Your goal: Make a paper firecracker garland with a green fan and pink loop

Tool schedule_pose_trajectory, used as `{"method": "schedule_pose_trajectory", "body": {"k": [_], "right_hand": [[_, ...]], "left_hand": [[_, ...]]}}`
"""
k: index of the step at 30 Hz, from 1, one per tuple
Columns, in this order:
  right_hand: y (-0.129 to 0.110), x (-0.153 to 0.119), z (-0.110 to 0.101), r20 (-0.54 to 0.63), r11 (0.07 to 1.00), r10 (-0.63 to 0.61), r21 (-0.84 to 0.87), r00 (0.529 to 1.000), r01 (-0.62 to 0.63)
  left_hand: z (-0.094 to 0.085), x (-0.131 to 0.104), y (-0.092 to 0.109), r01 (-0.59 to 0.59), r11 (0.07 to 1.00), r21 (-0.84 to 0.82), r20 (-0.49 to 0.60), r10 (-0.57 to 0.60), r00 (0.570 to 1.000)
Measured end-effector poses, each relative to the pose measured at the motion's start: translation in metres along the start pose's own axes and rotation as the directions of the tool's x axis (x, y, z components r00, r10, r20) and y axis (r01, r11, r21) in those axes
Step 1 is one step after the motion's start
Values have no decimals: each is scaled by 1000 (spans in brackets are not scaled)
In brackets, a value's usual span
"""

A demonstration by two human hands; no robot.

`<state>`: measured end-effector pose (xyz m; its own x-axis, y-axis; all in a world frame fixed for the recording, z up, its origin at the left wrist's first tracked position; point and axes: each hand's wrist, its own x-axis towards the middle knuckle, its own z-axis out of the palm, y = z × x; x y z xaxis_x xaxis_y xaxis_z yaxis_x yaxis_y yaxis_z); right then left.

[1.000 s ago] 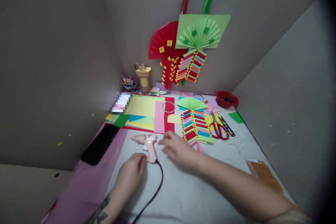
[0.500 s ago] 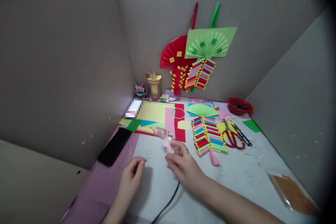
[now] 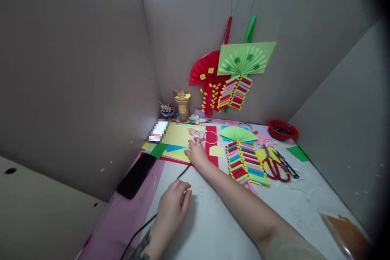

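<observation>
My right hand [image 3: 196,154] reaches over the coloured paper sheets [image 3: 178,132], its fingers closed round the pink handle of a small glue gun [image 3: 198,133] with a black cord. The tool lies over the yellow and pink paper, its far end pointing up and left. Nearer to me, my left hand [image 3: 175,203] hovers above the white table with loosely curled fingers and nothing visible in it. A light green paper fan [image 3: 238,134] and rows of coloured paper rolls [image 3: 246,162] lie right of my right hand.
Scissors [image 3: 276,170] and a blue cutter [image 3: 288,164] lie on the right, a red bowl [image 3: 283,131] behind them. A black phone [image 3: 136,175] rests at left. Finished fans [image 3: 246,59] hang on the back wall. The black cord [image 3: 141,229] crosses the table near my left hand.
My right hand has moved forward and left with the glue gun, onto the papers. My left hand has shifted right and its fingers have turned. The view has tilted up slightly.
</observation>
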<state>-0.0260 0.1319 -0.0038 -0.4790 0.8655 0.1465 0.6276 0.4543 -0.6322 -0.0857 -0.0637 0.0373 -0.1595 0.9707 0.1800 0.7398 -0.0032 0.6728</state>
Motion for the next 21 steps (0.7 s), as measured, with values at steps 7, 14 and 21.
{"method": "schedule_pose_trajectory", "body": {"k": [7, 14, 21], "right_hand": [[11, -72, -54, -60, 988, -139, 54, 989, 142], [70, -128, -121, -381, 979, 103, 204, 919, -24], [122, -150, -154, -646, 944, 319, 278, 694, -176]], "left_hand": [[6, 31, 1, 28, 995, -95, 20, -26, 999], [51, 115, 35, -158, 984, 77, 257, 134, 957], [96, 175, 24, -83, 907, 413, 232, -17, 973]]}}
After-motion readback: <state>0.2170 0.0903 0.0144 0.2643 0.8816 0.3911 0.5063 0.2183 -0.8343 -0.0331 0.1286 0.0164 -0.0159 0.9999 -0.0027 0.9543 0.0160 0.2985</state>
